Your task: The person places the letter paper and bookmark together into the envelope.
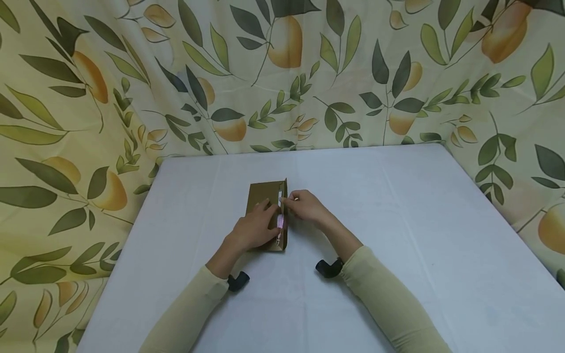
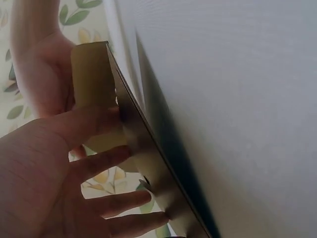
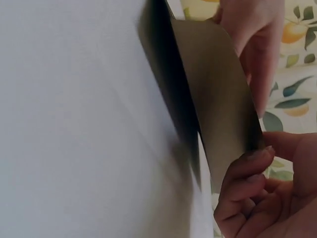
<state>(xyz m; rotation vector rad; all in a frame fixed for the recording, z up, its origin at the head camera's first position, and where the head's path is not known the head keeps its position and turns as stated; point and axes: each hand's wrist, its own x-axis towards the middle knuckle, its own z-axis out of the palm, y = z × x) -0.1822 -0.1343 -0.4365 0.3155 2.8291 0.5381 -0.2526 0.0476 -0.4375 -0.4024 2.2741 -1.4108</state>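
A flat brown cardboard piece (image 1: 260, 193) lies on the table, with a narrow flap (image 1: 284, 238) standing up along its right side. Beside the flap's fold runs a whitish-and-pink strip (image 1: 280, 220), partly covered by fingers. My left hand (image 1: 256, 228) rests on the cardboard with its fingers spread; in the left wrist view their tips touch the brown surface (image 2: 143, 139). From the right, my right hand (image 1: 306, 206) pinches the upright flap between thumb and curled fingers. The right wrist view shows the flap's broad outer face (image 3: 213, 84) rising from the table beside those fingers.
A white cloth covers the table (image 1: 375, 186). Behind it and at both sides hangs a curtain (image 1: 282, 98) printed with leaves and fruit. Each wrist carries a black strap-on device, one by the left cuff (image 1: 238, 282), one by the right cuff (image 1: 328, 268).
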